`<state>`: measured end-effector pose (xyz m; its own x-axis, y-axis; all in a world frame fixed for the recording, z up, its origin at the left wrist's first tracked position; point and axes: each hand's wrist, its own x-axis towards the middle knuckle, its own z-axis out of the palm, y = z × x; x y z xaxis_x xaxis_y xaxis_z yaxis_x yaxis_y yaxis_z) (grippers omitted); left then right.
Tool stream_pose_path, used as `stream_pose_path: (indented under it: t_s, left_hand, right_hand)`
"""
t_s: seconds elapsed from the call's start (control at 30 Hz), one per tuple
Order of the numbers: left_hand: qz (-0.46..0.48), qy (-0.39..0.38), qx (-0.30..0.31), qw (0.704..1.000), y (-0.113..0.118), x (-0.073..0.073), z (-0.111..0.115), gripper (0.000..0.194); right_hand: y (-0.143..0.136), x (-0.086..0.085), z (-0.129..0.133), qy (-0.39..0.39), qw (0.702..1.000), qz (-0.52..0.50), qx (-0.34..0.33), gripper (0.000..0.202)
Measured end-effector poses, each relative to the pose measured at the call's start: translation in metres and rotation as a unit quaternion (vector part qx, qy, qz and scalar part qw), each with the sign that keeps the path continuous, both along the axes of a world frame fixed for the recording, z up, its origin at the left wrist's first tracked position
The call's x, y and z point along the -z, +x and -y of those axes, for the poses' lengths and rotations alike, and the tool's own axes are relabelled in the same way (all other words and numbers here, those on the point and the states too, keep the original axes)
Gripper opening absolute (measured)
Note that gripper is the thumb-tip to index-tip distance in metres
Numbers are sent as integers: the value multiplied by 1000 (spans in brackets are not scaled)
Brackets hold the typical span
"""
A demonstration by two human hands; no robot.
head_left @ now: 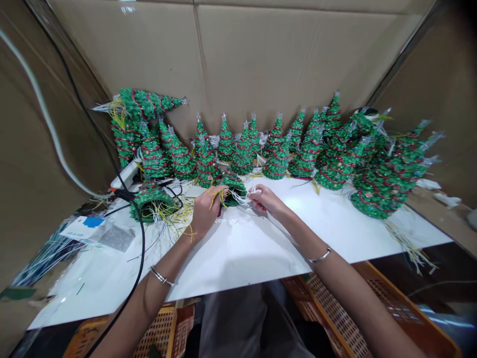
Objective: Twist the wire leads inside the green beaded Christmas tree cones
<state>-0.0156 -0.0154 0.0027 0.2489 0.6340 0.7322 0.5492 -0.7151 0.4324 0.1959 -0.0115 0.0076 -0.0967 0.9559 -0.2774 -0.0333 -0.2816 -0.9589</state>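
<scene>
A small green tinsel Christmas tree lies on its side between my hands, its hollow base turned toward me. Yellow and white wires come out of that base. My left hand is closed at the base's left side, with yellow wires between its fingers. On the other side my right hand pinches the white wires. To the left another tree lies with its open base showing, and cut wire bits are scattered beside it.
Several decorated trees stand along the cardboard wall, with a cluster of trees at right. A black cable hangs across the left. Orange crates sit below the white table. Long wires lie far left.
</scene>
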Motion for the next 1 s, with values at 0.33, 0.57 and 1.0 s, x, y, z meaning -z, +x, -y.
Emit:
stream_pose_path:
  t_s: [0.33, 0.57, 1.0]
  left_hand:
    - [-11, -18, 72, 997, 3, -2, 0, 22]
    - [-85, -9, 140, 986, 3, 7, -2, 25]
    - [185, -151, 11, 971, 20, 9, -8, 26]
  right_hand:
    - [-2, -21, 25, 365, 910, 125, 152, 24]
    - [-25, -8, 36, 353, 927, 92, -92, 46]
    - [-41, 18, 6, 345, 927, 149, -9, 28]
